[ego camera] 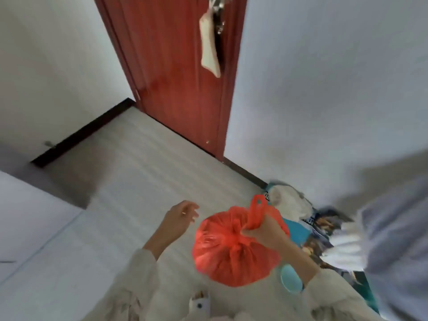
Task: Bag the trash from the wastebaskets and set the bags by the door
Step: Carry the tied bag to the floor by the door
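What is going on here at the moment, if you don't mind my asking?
A person is carrying a tied red trash bag toward the red door. The right hand grips the bag by its knotted handles, above the floor. The left hand is open and holds nothing. The bag has not yet been set down by the door.

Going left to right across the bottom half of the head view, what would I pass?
White cabinet edge → left hand → red trash bag, held by the right hand → blue printed bag by the wall → grey fabric.
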The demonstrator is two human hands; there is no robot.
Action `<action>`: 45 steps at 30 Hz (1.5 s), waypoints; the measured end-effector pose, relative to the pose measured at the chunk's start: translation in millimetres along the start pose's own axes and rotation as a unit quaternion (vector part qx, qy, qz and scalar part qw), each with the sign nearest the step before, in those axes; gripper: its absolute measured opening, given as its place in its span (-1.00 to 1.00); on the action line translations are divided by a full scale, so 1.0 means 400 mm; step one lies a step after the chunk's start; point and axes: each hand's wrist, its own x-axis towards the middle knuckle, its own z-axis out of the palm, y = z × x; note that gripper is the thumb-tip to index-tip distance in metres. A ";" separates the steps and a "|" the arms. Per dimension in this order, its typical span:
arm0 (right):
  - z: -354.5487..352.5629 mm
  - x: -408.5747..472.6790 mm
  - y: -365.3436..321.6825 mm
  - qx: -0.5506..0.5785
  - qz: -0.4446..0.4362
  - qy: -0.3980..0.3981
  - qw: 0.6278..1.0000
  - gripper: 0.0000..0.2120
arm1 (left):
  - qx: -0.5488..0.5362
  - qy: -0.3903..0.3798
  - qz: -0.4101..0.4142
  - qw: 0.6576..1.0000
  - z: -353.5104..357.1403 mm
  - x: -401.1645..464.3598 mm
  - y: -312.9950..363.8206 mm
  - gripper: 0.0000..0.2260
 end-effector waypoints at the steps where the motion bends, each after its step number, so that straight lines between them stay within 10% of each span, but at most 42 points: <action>1: 0.008 0.045 -0.073 -0.004 -0.021 -0.009 1.000 -0.81 | -0.012 0.029 -0.003 0.999 -0.064 0.024 -0.006 -0.82; 24: 0.193 1.087 -1.395 -0.073 -0.209 -0.215 0.951 -0.90 | -0.215 0.374 -0.127 0.893 -1.016 0.757 -0.014 -0.78; 45: 0.701 2.147 -1.947 -0.102 0.012 -0.233 0.967 -0.72 | -0.229 0.286 -0.270 0.890 -1.714 1.661 -0.328 -0.73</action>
